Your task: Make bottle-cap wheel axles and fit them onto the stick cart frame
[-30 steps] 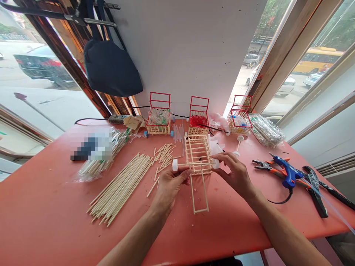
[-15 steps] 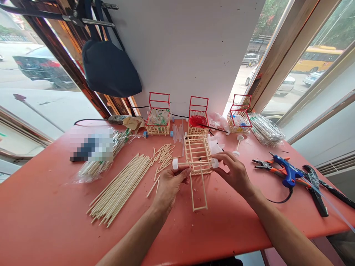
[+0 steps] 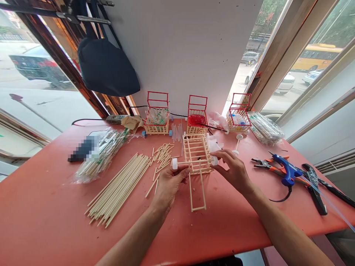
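A small cart frame (image 3: 196,149) of pale wooden sticks lies on the table, its long handle loop (image 3: 199,209) pointing toward me. Across its near end runs a wooden axle (image 3: 181,163) with a white bottle cap (image 3: 174,163) on the left and another white cap (image 3: 214,161) on the right. My left hand (image 3: 169,184) is closed, thumb and fingers pinching the frame near the base of the handle; its fingertips are partly hidden. With thumb and fingers, my right hand (image 3: 234,170) grips the right cap.
Long wooden sticks (image 3: 119,190) and short cut pieces (image 3: 162,157) lie to the left. Pliers (image 3: 262,163), a blue glue gun (image 3: 288,173) and black-handled cutters (image 3: 314,184) lie right. Red-trimmed stick baskets (image 3: 156,127) stand at the back. Another capped axle (image 3: 237,143) lies behind my right hand.
The view has shifted very slightly. Both hands keep the same hold, and the capped axle stays across the frame.
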{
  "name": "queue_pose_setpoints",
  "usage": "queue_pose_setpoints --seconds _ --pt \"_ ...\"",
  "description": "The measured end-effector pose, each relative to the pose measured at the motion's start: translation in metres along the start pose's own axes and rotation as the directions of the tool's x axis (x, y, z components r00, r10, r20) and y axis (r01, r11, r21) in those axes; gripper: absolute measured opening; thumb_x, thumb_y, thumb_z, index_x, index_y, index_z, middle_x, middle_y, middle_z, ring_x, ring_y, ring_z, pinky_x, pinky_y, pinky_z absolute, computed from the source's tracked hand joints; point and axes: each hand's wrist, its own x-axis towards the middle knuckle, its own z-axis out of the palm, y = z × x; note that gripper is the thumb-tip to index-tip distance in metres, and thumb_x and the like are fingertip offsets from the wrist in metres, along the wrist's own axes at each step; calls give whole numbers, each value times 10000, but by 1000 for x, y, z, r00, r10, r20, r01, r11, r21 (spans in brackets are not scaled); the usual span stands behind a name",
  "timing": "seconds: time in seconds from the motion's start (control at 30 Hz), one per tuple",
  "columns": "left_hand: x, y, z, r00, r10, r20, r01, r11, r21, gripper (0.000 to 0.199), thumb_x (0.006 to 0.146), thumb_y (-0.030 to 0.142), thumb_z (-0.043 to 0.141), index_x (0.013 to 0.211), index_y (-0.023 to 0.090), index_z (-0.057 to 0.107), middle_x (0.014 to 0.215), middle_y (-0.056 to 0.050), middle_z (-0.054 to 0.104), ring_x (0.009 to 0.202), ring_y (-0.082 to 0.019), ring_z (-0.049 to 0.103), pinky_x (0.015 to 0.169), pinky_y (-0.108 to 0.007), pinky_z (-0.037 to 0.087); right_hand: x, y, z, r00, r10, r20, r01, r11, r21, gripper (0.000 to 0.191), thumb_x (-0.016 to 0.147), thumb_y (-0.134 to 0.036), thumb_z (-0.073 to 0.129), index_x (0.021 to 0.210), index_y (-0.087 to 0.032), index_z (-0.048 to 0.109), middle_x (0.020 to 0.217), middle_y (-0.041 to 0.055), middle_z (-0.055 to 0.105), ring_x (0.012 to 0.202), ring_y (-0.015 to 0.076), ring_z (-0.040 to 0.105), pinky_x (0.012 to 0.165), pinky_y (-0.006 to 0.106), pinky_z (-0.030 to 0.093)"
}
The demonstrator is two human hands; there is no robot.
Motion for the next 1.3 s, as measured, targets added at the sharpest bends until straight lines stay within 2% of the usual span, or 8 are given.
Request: queue_pose_setpoints --seconds 0.3,0.9,1.3 --pt "0 -1 1 1000 11 6 -11 1000 -2 354 465 362 968 718 164 821 591 2 698 486 -86 543 480 -224 463 2 1 2 1000 5 5 -5 1000 -6 231 1022 -338 611 1230 -238 614 1037 84 696 903 224 672 801 342 581" --pt "-1 0 2 1000 16 10 -16 1000 4 366 454 367 982 727 181 823 654 -14 746 481 -73 532 473 -212 456 3 0 2 1000 4 -1 -4 1000 1 233 1009 -290 634 1237 -247 616 1016 74 692 895 224 667 810 345 583" --pt "-1 -2 0 999 26 -18 -26 999 37 419 467 369 975 773 155 786 642 6 695 513 -88 555 496 -220 460 3 1 3 1000 19 4 -19 1000 7 244 1008 -301 632 1247 -254 625 1044 82 700 897 230 672 818 364 589"
